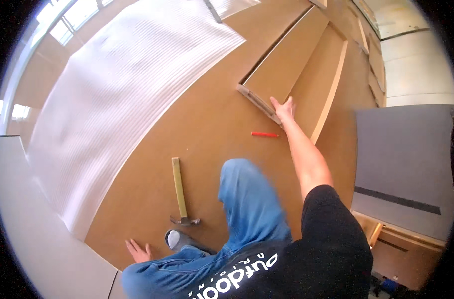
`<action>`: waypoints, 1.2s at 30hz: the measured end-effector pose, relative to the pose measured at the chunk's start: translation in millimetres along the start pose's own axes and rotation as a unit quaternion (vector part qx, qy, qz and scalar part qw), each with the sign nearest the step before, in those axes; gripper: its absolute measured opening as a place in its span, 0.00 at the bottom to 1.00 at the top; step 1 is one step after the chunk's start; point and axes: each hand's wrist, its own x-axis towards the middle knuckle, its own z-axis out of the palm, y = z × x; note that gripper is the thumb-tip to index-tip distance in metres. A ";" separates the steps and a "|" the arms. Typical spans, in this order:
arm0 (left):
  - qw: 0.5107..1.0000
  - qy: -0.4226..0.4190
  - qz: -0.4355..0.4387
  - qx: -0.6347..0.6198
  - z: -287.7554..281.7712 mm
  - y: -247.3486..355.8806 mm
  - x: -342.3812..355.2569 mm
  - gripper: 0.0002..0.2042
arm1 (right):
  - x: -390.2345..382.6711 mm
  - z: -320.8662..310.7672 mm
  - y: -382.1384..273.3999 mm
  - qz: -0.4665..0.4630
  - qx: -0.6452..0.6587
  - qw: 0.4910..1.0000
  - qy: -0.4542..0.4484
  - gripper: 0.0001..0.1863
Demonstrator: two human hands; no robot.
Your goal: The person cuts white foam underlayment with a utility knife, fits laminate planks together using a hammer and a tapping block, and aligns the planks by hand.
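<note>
Position of the panel relative to the hands. The long brown panel [288,57] lies ahead of the right hand [285,108], its long axis running from the near end, beside that hand, away from the person and toward the right. Most of its length extends beyond the fingertips; hand and panel meet only at the near right corner. Of the 2 hands, the right is the nearer; the left hand [140,253] is well apart from the panel, low and to the left, beside the person's bent leg.

Right hand: thumb and fingers parted at the panel's corner; whether they pinch its edge cannot be told. Left hand: fingers spread, laid on the brown surface [152,199], with nothing seen in its grasp.

Counts: long brown panel, 1; hammer [178,187], 1, lying between the hands, its head toward the person and its handle pointing away; red pencil-like stick [265,134], 1, near the panel's near end and apart from it; pale strip [329,101], 1, to the right of the panel and roughly along it; ridged white sheet [127,74], 1, spread at the left; grey panel [406,159], 1, at the far right.
</note>
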 end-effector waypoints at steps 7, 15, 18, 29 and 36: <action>0.983 -0.051 -0.171 -0.044 -35.7 -10.2 -87.8 0.37 | 23.4 -6.3 66.0 -0.102 0.136 0.970 -0.176 0.63; 0.982 0.062 -0.157 -0.085 -183.1 2.6 -47.8 0.35 | 3.6 -1.9 84.6 -0.029 0.348 0.919 -0.180 0.32; 0.990 0.124 -0.031 -0.068 -246.5 -9.5 -23.5 0.34 | 20.2 7.1 96.5 0.060 0.490 0.845 -0.206 0.19; 0.957 0.032 0.278 -0.071 -381.0 408.1 57.5 0.32 | -195.7 -85.7 5.7 0.059 0.639 0.595 -0.484 0.06; 0.956 -0.214 0.202 0.001 -326.7 517.2 79.2 0.33 | -362.5 -84.1 -13.1 0.156 0.582 0.511 -0.613 0.22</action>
